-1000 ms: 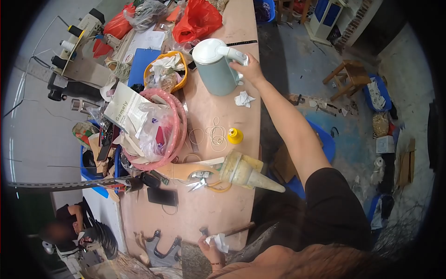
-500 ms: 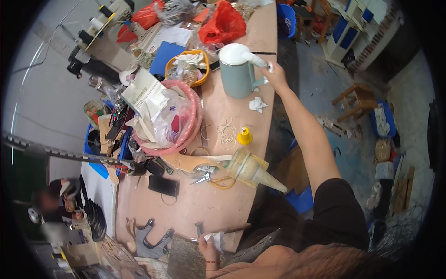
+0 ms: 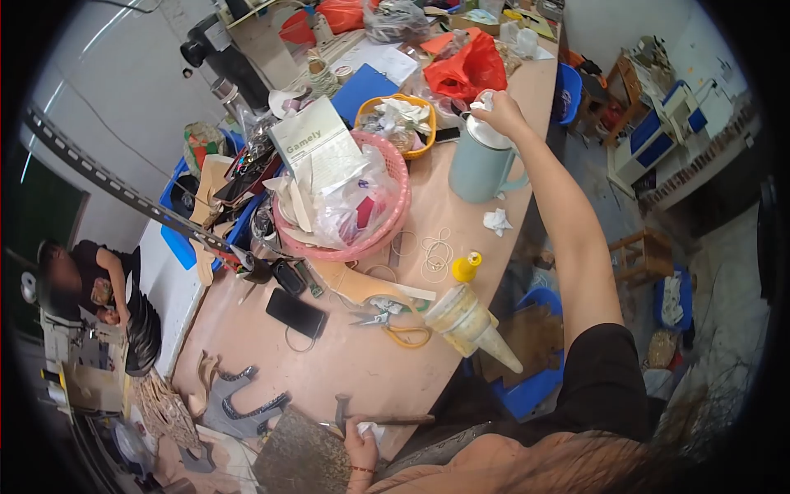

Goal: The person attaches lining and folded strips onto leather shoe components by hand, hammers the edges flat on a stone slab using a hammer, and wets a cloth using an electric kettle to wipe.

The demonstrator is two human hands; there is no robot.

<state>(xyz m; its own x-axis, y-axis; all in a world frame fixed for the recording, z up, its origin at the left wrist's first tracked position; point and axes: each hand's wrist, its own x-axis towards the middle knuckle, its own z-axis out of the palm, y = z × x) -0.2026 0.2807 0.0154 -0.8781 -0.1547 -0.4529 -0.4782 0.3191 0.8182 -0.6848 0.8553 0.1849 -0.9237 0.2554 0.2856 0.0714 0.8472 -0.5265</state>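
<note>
My right hand [image 3: 504,115] is closed on a crumpled white tissue [image 3: 483,101], just over the white lid [image 3: 491,134] of a pale blue-green jug [image 3: 477,169]. Whether its fingers also touch the lid is unclear. The jug stands upright near the table edge, its handle facing right. Another crumpled tissue [image 3: 497,221] lies in front of it. Near my body, my left hand [image 3: 360,451] is closed around a white tissue [image 3: 375,431]. A hammer [image 3: 395,420] lies across by its fingertips; I cannot tell whether they grip it. A dark slab [image 3: 303,454] sits beside that hand.
On the table [image 3: 370,370] are scissors [image 3: 403,333], a phone [image 3: 296,313], a yellow-capped bottle [image 3: 466,266], and a tape-wrapped cone [image 3: 473,329]. A pink basket [image 3: 395,206] and yellow basket [image 3: 429,136] hold scraps. Another person [image 3: 111,288] sits at far left.
My right hand has gone from the jug's handle side to above its lid. The camera view has turned, shifting the scene. My left hand stays beside the hammer.
</note>
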